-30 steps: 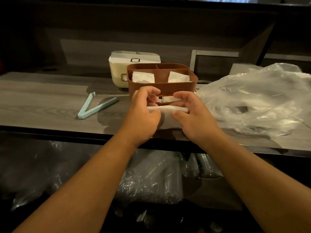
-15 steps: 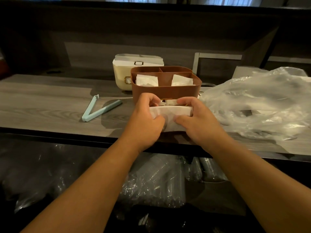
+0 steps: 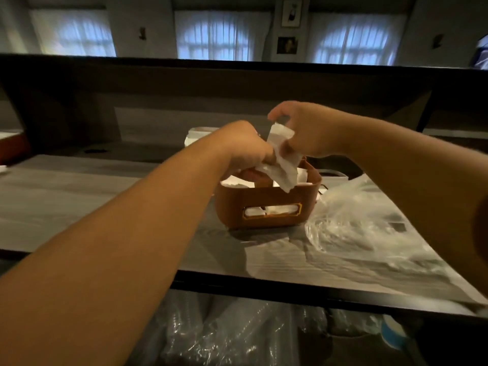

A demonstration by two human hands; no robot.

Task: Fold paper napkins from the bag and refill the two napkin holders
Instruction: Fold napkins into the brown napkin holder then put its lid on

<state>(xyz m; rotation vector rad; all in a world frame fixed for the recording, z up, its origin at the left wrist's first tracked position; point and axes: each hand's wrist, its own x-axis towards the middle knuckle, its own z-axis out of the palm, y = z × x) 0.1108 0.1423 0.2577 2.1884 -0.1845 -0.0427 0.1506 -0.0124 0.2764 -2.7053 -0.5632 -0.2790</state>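
Head view, centre of the frame: the left hand (image 3: pixel 244 147) and right hand (image 3: pixel 303 130) both pinch a folded white paper napkin (image 3: pixel 284 161), tilted over the brown plastic napkin holder (image 3: pixel 266 204), apparently to slot it in.

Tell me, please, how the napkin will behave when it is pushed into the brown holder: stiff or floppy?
Probably floppy: the napkin already creases and droops between the left hand and the right hand. It looks light and thin, so it may crumple against the holder rather than slide in flat.
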